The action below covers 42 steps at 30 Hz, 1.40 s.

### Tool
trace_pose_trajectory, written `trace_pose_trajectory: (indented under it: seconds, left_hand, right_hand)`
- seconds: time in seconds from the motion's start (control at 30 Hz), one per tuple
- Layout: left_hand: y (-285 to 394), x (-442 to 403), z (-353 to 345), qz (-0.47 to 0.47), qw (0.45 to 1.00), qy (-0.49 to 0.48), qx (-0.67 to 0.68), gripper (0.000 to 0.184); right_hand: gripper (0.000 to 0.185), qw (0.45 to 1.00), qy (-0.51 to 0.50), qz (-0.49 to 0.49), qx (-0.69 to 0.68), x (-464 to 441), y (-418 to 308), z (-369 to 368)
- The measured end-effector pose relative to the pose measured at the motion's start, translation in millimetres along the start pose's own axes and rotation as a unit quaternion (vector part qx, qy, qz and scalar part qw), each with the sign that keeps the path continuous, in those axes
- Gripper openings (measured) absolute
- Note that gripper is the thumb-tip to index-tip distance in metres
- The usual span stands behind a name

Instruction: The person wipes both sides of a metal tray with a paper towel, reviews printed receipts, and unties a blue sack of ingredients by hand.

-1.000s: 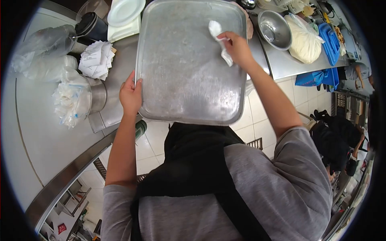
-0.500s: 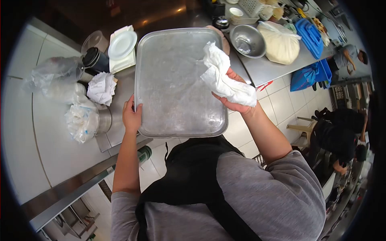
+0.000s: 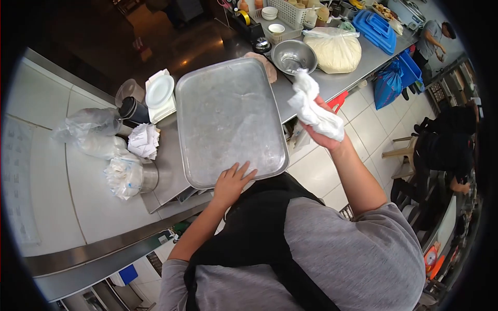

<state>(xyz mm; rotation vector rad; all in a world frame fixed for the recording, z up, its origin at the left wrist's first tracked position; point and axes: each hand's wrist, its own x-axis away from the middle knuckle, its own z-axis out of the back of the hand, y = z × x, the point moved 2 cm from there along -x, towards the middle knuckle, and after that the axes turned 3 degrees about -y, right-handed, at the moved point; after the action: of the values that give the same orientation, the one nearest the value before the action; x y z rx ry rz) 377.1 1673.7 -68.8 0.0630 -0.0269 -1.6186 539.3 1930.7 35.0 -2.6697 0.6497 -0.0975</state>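
Steel counter [image 3: 168, 166] bore tray [image 3: 228, 119], near end under spread fingers of left hand [image 3: 230, 187]; right hand [image 3: 328, 143], fingers half-curled, held cloth [image 3: 318, 115]. Tray seemingly overhung counter; pressing there risked tipping.

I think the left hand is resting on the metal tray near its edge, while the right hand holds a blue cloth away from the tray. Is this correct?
Not quite: the cloth in the right hand is white, not blue, as the head view shows. The rest is right: the left hand rests on the metal tray near its edge.
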Motion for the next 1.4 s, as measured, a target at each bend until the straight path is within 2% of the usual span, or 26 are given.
trace_pose_trajectory:
  seconds: [0.07,0.13,0.2,0.23,0.27,0.37,0.43,0.5,0.57,0.6,0.67,0.7,0.73,0.8,0.87,0.93,0.97,1.0,1.03,1.1,1.17,1.2,1.27,1.3,1.37,1.4]
  left_hand:
    - [-0.5,3.4,1.4,-0.025,0.997,0.024,-0.062,0.054]
    - [1.7,3.8,18.3,-0.033,0.996,0.057,-0.059,0.048]
    - [3.8,2.0,40.1,-0.045,0.99,0.128,-0.047,0.041]
    - [5.2,0.0,57.6,-0.056,0.983,0.17,-0.042,0.03]
    - [5.4,-1.6,77.8,-0.058,0.982,0.17,-0.05,0.03]
    - [1.4,-7.7,142.6,0.007,0.975,0.215,-0.047,0.024]
    - [-0.1,-9.5,206.0,0.076,0.979,0.191,-0.005,0.023]
    - [-18.9,-4.7,243.1,0.148,0.959,0.243,0.0,0.019]
    - [-34.4,3.7,279.9,0.248,0.919,0.293,0.092,0.013]
    - [-37.3,8.3,292.1,0.25,0.917,0.3,0.082,0.013]
    - [-44.0,18.8,307.8,0.247,0.82,0.379,0.35,0.01]
    - [-40.7,21.3,309.7,0.229,0.8,0.38,0.403,0.016]
    - [-39.0,26.2,306.2,0.232,0.801,0.386,0.394,0.016]
    - [-45.6,38.2,280.6,0.242,0.732,0.383,0.508,0.027]
    - [-52.1,50.1,256.3,0.246,0.735,0.375,0.508,0.03]
    - [-46.2,52.5,238.6,0.227,0.727,0.363,0.536,0.033]
    - [-40.9,53.3,236.1,0.23,0.727,0.368,0.533,0.033]
    - [-35.8,53.9,234.2,0.225,0.725,0.367,0.537,0.035]
    - [-32.0,53.0,233.4,0.22,0.724,0.366,0.541,0.039]
    - [-25.6,50.6,233.4,0.224,0.73,0.367,0.531,0.041]
    - [-16.3,46.6,236.2,0.233,0.725,0.358,0.54,0.044]
    - [-13.5,47.3,237.0,0.233,0.725,0.362,0.537,0.044]
    - [-7.3,49.2,238.2,0.206,0.754,0.371,0.501,0.044]
    - [-2.2,48.1,240.9,0.207,0.741,0.4,0.499,0.044]
    - [2.3,59.5,237.0,0.21,0.746,0.406,0.484,0.045]
    - [4.1,64.8,235.0,0.208,0.753,0.412,0.469,0.045]
  right_hand:
    - [0.031,0.999,-0.015,0.038,0.012,13.2,-11.5,21.8]
    - [0.03,0.999,-0.005,0.048,0.023,23.6,-20.7,43.2]
    - [0.029,0.985,0.131,0.106,0.031,35.9,-23.7,46.3]
    - [0.03,0.987,0.106,0.117,0.037,39.6,-25.5,50.9]
    - [0.03,0.987,0.1,0.121,0.032,40.9,-25.7,50.4]
    - [0.025,0.978,0.152,0.138,0.034,35.7,-27.3,42.6]
    - [0.025,0.981,0.136,0.127,0.05,20.0,-19.9,53.5]
    - [0.024,0.984,0.123,0.114,0.067,5.6,-9.6,30.8]
    - [0.026,0.987,0.094,0.094,0.088,-6.0,3.9,23.0]
    - [0.026,0.985,0.098,0.092,0.109,-12.7,10.8,18.7]
    - [0.025,0.981,0.082,0.069,0.16,-19.8,18.9,7.8]
    - [0.026,0.977,0.087,0.066,0.182,-25.5,22.9,6.5]
    - [0.026,0.972,0.094,0.062,0.204,-31.9,27.1,5.5]
    - [0.024,0.966,0.075,0.079,0.235,-44.4,34.5,-12.0]
    - [0.022,0.958,0.059,0.096,0.264,-59.6,50.5,-26.5]
    - [0.019,0.863,0.087,0.241,0.435,-78.3,66.3,-41.2]
    - [0.02,0.814,0.075,0.341,0.464,-83.3,73.1,-65.8]
    - [0.022,0.743,0.058,0.379,0.548,-83.0,78.8,-91.9]
    - [0.026,0.73,0.016,0.381,0.567,-82.2,88.4,-116.8]
    - [0.037,0.681,-0.059,0.447,0.577,-87.3,113.2,-157.9]
    - [0.045,0.666,-0.168,0.457,0.564,-78.8,132.6,-208.9]
    - [0.045,0.667,-0.173,0.458,0.562,-78.0,138.8,-223.2]
    - [0.05,0.562,-0.22,0.53,0.595,-73.6,147.1,-243.9]
    - [0.051,0.517,-0.232,0.546,0.617,-75.4,138.7,-242.6]
    - [0.05,0.48,-0.134,0.533,0.684,-94.2,111.4,-222.8]
    - [0.044,0.65,-0.023,0.283,0.705,-121.1,92.0,-201.5]
